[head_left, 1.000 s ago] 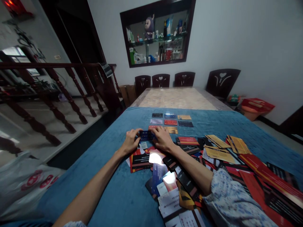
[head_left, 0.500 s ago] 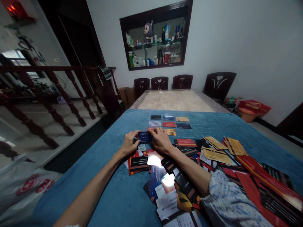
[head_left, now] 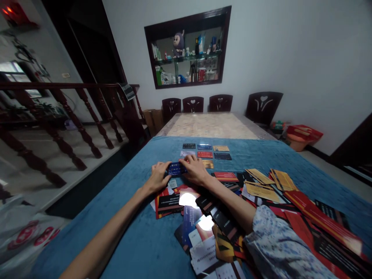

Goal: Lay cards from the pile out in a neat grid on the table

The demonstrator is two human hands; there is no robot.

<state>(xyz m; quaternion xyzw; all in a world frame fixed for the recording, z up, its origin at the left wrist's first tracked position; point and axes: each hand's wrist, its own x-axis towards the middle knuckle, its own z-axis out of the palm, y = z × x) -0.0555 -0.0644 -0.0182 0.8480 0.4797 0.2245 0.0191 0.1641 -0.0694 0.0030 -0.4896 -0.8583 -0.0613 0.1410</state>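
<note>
Between my two hands is a dark blue card, facing me, just above the blue cloth. My left hand pinches its left end between thumb and fingers. On its right end are the closed fingers of my right hand. Beyond the hands lie small cards in rows, among them a black card, a red card, a yellow card and a dark card. My right hand partly covers the nearest row. Loose cards and folders lie heaped below and right of the hands.
Yellow envelopes and red folders spread across the right side. Dark chairs stand past the marble tabletop. A wooden railing runs along the left, with a white plastic bag at lower left.
The view has shifted slightly, moving the scene a little left in the picture. Both hands still hold the blue card, which now leans back a bit more.
</note>
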